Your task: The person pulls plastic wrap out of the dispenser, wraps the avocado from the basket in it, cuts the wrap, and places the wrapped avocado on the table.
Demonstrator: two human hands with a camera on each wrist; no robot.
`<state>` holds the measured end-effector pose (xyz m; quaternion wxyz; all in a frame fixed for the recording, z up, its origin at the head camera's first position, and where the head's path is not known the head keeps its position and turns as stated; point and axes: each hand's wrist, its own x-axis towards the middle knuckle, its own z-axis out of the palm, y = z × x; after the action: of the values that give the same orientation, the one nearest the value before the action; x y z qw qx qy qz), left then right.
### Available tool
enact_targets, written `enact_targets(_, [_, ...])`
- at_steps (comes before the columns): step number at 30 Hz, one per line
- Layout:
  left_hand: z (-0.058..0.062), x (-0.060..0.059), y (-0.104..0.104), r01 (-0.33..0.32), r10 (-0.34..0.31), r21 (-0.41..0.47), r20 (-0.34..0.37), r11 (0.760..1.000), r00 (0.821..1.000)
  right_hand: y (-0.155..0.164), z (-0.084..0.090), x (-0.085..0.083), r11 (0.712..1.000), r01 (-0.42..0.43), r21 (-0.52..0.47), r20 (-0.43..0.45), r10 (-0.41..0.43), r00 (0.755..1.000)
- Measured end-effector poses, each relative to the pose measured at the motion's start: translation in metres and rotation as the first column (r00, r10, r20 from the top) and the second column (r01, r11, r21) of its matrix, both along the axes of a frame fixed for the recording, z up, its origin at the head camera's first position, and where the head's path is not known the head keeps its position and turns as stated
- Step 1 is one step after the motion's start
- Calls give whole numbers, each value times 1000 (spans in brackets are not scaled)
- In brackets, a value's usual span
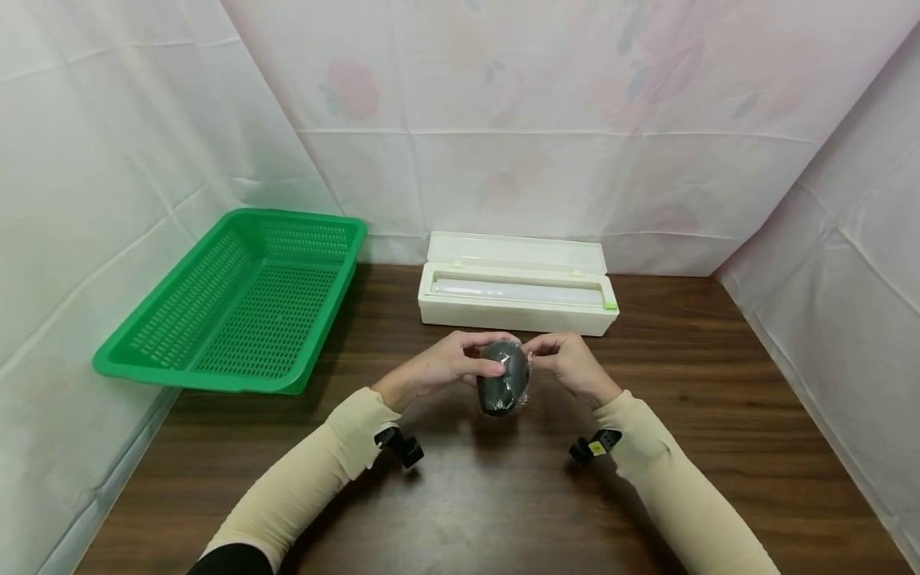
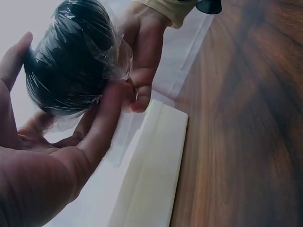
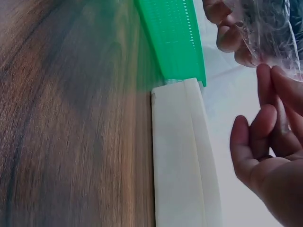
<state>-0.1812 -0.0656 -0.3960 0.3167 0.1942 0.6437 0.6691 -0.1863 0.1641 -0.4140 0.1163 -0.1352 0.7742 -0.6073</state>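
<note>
A dark, rounded oblong object wrapped in clear cling film is held above the table in the middle of the head view. My left hand grips it from the left, thumb across its near face and fingers behind. From the right, my right hand pinches the edge of the loose film between thumb and forefinger. Crumpled film sticks out at that side in the left wrist view. Creases run over the wrapped surface. In the right wrist view, the pinching fingertips meet right at the film's edge.
Behind the hands stands a long white cling film dispenser, its lid raised and a roll inside. A green perforated basket is at the left. The dark wooden table is bordered by pale curtains.
</note>
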Motion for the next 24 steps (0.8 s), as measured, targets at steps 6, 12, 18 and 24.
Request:
enact_targets(6, [0, -2, 2, -71, 71, 0, 46, 998, 996, -5, -5, -4, 995, 52, -90, -25, -55, 998])
enact_targets(12, [-1, -2, 5, -108, 108, 10, 53, 994, 993, -11, -7, -7, 977, 159, -143, 20, -158, 987])
enact_targets(18, [-7, -1, 9, -163, 158, -56, -84, 985, 984, -10, 4, -7, 940, 212, -267, 184, -166, 969])
enact_targets(24, [-6, 1, 9, -256, 240, -89, -152, 963, 959, -5, 14, -4, 967, 173, -185, 219, -131, 967])
